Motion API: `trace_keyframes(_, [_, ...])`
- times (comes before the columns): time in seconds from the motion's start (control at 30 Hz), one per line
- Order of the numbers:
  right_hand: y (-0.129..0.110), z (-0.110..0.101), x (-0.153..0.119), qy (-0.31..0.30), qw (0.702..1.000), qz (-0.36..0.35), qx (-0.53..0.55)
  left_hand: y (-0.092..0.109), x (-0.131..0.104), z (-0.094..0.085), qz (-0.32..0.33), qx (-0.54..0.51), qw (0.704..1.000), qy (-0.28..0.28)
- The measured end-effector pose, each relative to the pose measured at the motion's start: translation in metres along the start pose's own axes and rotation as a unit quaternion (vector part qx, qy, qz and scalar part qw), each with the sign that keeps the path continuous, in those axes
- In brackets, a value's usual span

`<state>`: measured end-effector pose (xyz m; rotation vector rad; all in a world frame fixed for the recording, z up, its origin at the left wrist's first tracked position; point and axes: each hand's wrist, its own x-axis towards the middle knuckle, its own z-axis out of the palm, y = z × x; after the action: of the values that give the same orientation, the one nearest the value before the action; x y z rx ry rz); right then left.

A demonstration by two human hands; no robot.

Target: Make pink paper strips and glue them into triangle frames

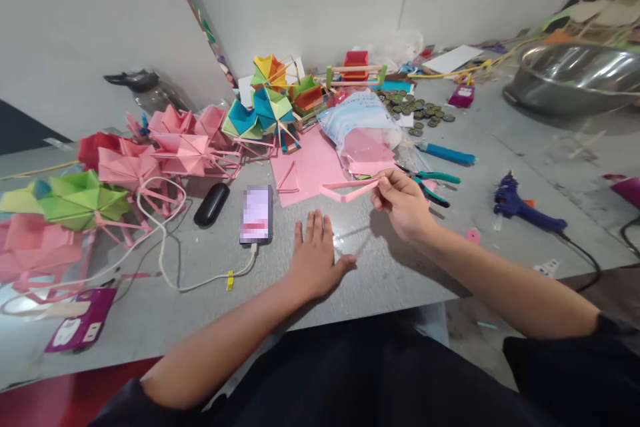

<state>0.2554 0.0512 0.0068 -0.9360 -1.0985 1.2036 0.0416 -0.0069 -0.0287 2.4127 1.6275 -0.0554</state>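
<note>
Right hand (404,207): clamped on folded pink paper strip (359,192). Left hand (316,259): flat on grey tabletop (385,290), thumb apart.

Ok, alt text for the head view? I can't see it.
The right hand holds a folded pink strip; the left hand lies palm-down on a grey table. A phone and folded-paper models sit left, a blue glue gun right.

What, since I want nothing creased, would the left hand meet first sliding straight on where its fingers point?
Probably the pink sheet, just ahead of the left hand; the strip in the right hand is near that line, but its height is unclear.
</note>
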Motion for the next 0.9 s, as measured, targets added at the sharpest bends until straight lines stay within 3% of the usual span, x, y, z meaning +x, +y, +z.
trace_keyframes(0.13, [-0.028, 0.004, 0.005, -0.026, 0.999, 0.032, 0.017, 0.054, 0.011, 0.003, 0.072, -0.053, 0.996, -0.024])
trace_keyframes(0.17, [-0.035, 0.004, 0.006, -0.035, 0.999, 0.030, 0.017, 0.066, 0.015, -0.001, 0.136, -0.083, 0.987, -0.035])
trace_keyframes(0.23, [-0.051, 0.004, 0.008, -0.046, 0.999, 0.013, 0.005, 0.079, 0.017, -0.013, 0.299, -0.150, 0.939, -0.076])
trace_keyframes(0.27, [-0.059, 0.002, 0.007, -0.047, 0.999, 0.001, -0.005, 0.078, 0.016, -0.020, 0.329, -0.181, 0.925, -0.065])
trace_keyframes(0.37, [-0.082, -0.010, 0.003, -0.041, 0.998, -0.024, -0.039, 0.048, 0.000, -0.036, 0.258, -0.186, 0.948, 0.028])
trace_keyframes(0.4, [-0.088, -0.015, 0.000, -0.037, 0.998, -0.024, -0.049, 0.033, -0.006, -0.038, 0.205, -0.155, 0.966, 0.032])
trace_keyframes(0.47, [-0.099, -0.023, -0.005, -0.022, 0.997, -0.022, -0.064, 0.010, -0.018, -0.034, 0.039, -0.077, 0.996, 0.036])
trace_keyframes(0.53, [-0.105, -0.027, -0.009, -0.007, 0.997, -0.028, -0.071, 0.007, -0.022, -0.021, -0.045, -0.015, 0.999, 0.003])
trace_keyframes(0.63, [-0.107, -0.023, -0.012, -0.006, 0.996, -0.053, -0.066, 0.047, -0.012, 0.002, -0.002, -0.031, 0.999, -0.009])
trace_keyframes(0.7, [-0.104, -0.017, -0.015, -0.018, 0.995, -0.064, -0.072, 0.085, 0.002, 0.010, 0.103, -0.098, 0.989, -0.036])
trace_keyframes(0.77, [-0.101, -0.013, -0.018, -0.031, 0.993, -0.069, -0.090, 0.113, 0.014, 0.011, 0.256, -0.198, 0.944, -0.071])
trace_keyframes(0.83, [-0.097, -0.013, -0.020, -0.031, 0.990, -0.084, -0.111, 0.118, 0.022, 0.007, 0.272, -0.325, 0.904, -0.062])
trace_keyframes(0.9, [-0.092, -0.017, -0.021, -0.018, 0.984, -0.111, -0.141, 0.098, 0.026, -0.001, 0.219, -0.478, 0.850, -0.037])
